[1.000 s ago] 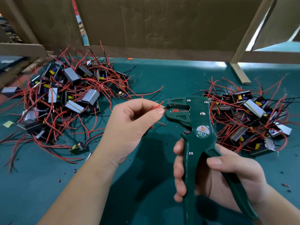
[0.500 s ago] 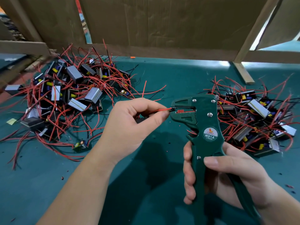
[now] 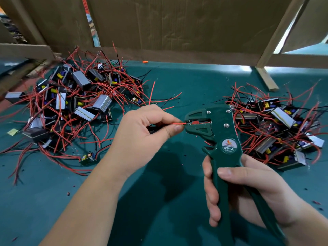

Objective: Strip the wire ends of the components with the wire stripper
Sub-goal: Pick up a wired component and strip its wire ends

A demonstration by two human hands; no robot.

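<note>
Red wire pinched by left hand enters the wire stripper, gripped by right hand.

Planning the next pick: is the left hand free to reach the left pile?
Probably not yet: the left hand pinches a red wire fed into the stripper. The pile lies near, unblocked.

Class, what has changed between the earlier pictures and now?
The left hand fed the red wire rightward into the stripper's mouth, levelling it. Unchanged: left hand pinching the wire, right hand gripping the stripper, both piles where they lay.
</note>
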